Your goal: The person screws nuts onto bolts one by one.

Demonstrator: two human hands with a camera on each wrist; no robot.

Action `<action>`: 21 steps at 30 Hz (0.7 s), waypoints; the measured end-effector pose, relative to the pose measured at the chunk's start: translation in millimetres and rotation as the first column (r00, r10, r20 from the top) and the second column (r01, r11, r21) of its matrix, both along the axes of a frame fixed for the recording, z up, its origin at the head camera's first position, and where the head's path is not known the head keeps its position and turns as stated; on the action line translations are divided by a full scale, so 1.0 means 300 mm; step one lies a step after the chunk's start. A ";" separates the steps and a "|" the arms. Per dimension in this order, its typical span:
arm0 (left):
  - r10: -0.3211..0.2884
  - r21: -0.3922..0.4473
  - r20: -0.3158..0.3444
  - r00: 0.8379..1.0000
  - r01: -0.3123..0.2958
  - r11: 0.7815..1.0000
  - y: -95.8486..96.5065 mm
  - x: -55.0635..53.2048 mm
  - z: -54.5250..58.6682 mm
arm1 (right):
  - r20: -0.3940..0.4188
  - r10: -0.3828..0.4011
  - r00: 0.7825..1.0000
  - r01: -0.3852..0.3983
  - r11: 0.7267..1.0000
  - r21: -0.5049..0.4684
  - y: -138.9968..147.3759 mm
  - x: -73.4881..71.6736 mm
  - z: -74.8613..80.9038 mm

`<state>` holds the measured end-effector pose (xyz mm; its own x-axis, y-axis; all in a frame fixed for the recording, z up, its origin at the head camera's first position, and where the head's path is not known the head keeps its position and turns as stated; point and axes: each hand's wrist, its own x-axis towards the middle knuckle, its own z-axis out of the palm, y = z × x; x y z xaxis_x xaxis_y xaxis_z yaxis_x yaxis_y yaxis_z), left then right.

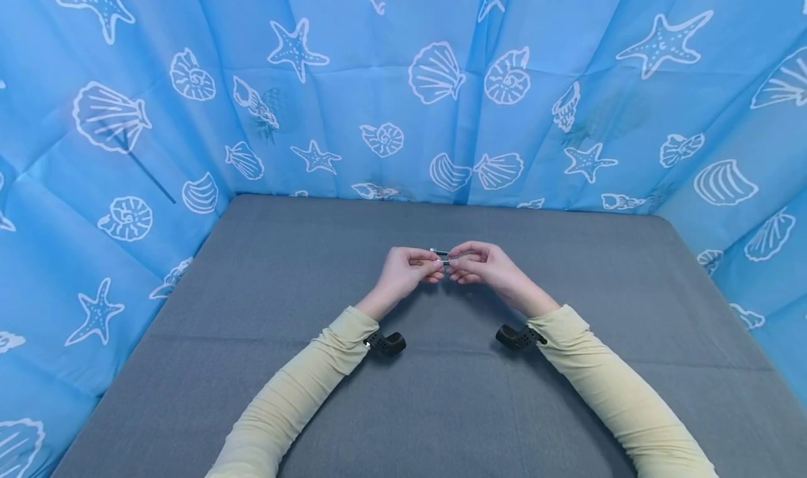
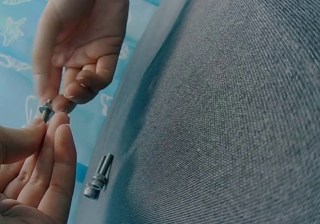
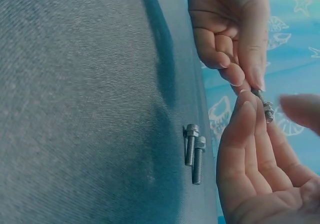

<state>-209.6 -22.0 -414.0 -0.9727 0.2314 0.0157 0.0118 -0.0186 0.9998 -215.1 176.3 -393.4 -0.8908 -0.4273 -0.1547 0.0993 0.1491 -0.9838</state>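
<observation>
A small metal bolt [image 3: 269,116] with a nut on its threads sits between the two hands, above the table. My left hand [image 1: 406,268] pinches one end of it between thumb and fingertips, hiding that end. On the other side is my right hand [image 1: 488,264]. Its fingers lie fairly straight along the bolt, fingertips right at it, while the thumb [image 3: 300,111] stands apart from the nut in the right wrist view. Two more metal bolts [image 2: 100,176] lie side by side on the grey table, just beyond the hands.
Grey cloth covers the table [image 1: 441,394]. Blue curtains [image 1: 391,78] with white shells and starfish hang along its back and sides. Dark wrist-worn cameras [image 1: 387,343] stick out inward from both cuffs, low over the cloth.
</observation>
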 end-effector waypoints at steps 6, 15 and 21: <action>-0.024 -0.007 -0.002 1.000 0.024 1.000 -0.007 -0.001 -0.002 | -0.038 0.008 0.999 -0.006 0.999 0.040 0.000 -0.001 -0.007; -0.042 -0.019 -0.003 0.999 0.042 0.999 -0.006 -0.007 0.000 | -0.003 -0.002 1.000 0.002 0.996 0.089 -0.004 0.000 -0.008; -0.015 -0.005 0.002 1.000 0.015 1.000 0.000 0.010 0.019 | -0.011 0.018 1.000 -0.018 0.999 0.031 -0.005 0.007 0.001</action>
